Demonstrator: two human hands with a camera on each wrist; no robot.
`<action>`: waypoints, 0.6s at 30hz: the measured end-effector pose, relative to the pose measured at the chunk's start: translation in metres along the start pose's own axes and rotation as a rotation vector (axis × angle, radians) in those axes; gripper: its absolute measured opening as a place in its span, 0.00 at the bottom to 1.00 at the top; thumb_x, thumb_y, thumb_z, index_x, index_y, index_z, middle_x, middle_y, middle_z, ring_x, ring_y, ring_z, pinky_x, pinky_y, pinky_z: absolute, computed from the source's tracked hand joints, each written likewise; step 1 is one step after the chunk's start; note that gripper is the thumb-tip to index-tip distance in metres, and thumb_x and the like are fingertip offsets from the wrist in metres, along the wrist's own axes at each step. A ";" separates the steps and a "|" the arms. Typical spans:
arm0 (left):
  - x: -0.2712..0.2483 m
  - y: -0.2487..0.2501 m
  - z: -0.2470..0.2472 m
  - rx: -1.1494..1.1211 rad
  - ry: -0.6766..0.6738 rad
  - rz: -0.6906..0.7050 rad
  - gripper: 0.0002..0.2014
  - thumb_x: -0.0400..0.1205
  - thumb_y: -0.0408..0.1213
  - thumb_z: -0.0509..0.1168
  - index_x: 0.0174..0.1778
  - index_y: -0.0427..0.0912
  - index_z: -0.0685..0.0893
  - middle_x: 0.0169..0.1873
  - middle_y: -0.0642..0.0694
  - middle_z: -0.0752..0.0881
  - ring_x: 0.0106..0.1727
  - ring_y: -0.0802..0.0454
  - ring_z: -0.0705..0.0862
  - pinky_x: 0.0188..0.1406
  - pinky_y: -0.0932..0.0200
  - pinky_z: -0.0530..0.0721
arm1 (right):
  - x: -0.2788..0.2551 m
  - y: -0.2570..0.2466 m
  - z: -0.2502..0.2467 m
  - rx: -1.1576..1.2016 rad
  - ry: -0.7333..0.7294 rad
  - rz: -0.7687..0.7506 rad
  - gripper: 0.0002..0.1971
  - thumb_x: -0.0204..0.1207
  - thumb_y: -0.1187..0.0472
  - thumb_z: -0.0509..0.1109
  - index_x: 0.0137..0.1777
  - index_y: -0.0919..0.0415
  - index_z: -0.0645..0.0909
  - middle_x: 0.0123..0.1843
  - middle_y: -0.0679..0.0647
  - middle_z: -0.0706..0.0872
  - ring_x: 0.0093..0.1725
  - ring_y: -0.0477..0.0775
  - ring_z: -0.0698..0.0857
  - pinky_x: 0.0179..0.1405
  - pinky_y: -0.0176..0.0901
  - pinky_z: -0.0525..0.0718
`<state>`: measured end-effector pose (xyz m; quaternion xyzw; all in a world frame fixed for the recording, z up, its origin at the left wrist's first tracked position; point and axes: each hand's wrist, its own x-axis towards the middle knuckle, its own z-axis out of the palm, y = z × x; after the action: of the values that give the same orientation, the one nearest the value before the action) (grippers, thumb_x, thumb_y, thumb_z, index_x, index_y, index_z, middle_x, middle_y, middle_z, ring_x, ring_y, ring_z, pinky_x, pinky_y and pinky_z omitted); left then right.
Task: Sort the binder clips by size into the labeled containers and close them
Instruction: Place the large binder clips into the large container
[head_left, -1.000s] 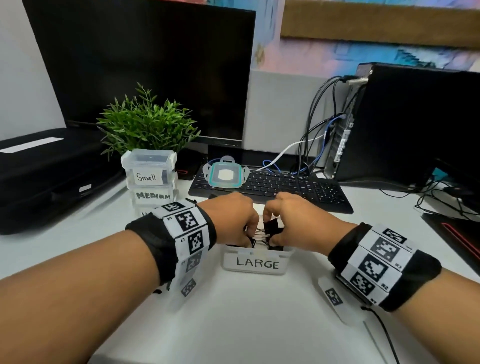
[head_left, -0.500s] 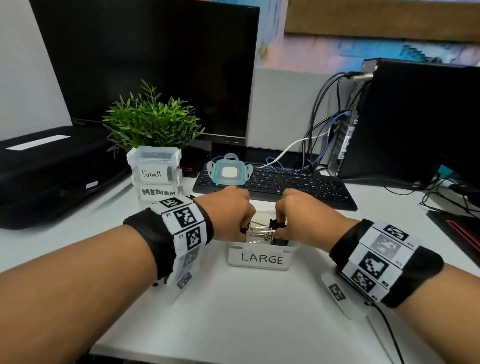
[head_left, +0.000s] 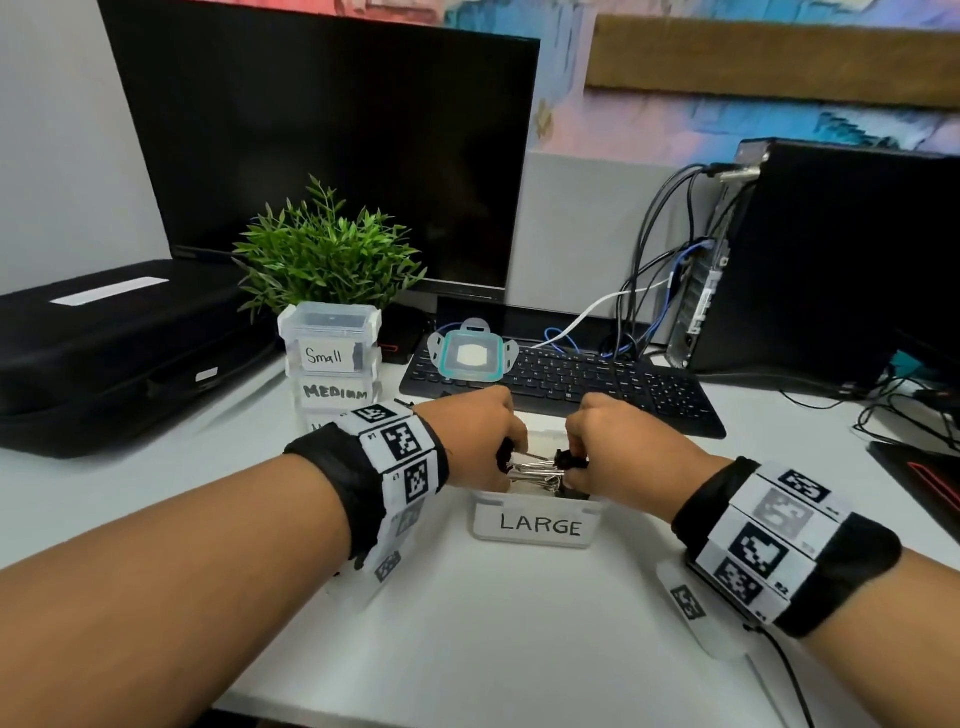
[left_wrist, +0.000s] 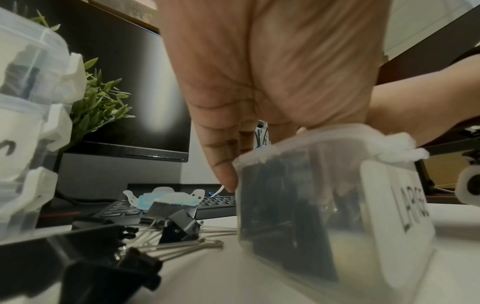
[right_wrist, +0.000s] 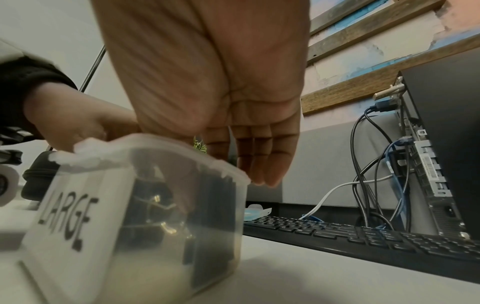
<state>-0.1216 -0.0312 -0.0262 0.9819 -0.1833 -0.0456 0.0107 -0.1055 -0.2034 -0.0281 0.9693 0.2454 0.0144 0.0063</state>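
Both hands were over the LARGE box (head_left: 535, 525) — the left hand (head_left: 475, 436) and right hand (head_left: 615, 444) each pinching an end of the clips (head_left: 535, 470), now drawn further apart than a second earlier, apparently untangling them. Fists knuckles-up; lid (head_left: 471, 356) waited on the keyboard (head_left: 623, 387); more clips (left_wrist: 179, 224) lay loose.

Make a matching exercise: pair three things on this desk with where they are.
Things
1. Clear plastic container labelled LARGE
2. Teal-rimmed clear lid
3. Clear plastic container labelled Small

Places
a. Lying on the black keyboard
b. On top of the container labelled MEDIUM
c. Open on the white desk, under both hands

Pairs: 1-c, 2-a, 3-b
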 end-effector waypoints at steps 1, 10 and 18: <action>0.000 0.000 0.000 0.007 0.003 0.003 0.20 0.75 0.48 0.69 0.64 0.55 0.81 0.61 0.52 0.72 0.59 0.52 0.78 0.59 0.52 0.81 | 0.000 0.001 0.000 -0.007 -0.003 0.003 0.10 0.73 0.52 0.72 0.49 0.57 0.81 0.53 0.52 0.75 0.47 0.54 0.80 0.44 0.44 0.80; 0.001 0.001 0.000 0.009 0.006 -0.022 0.19 0.73 0.51 0.69 0.57 0.49 0.82 0.54 0.50 0.76 0.54 0.50 0.80 0.54 0.51 0.82 | 0.000 0.002 -0.001 0.063 -0.001 0.034 0.14 0.70 0.46 0.73 0.46 0.54 0.79 0.51 0.50 0.75 0.45 0.51 0.79 0.43 0.43 0.79; 0.005 -0.003 0.001 -0.008 0.010 -0.024 0.20 0.74 0.52 0.68 0.60 0.50 0.81 0.55 0.51 0.76 0.56 0.51 0.79 0.56 0.52 0.82 | 0.003 0.008 0.000 0.064 -0.014 -0.160 0.20 0.75 0.50 0.71 0.68 0.41 0.79 0.69 0.48 0.71 0.68 0.53 0.69 0.68 0.43 0.70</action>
<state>-0.1160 -0.0299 -0.0274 0.9843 -0.1712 -0.0415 0.0148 -0.0989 -0.2087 -0.0283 0.9464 0.3223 -0.0010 -0.0218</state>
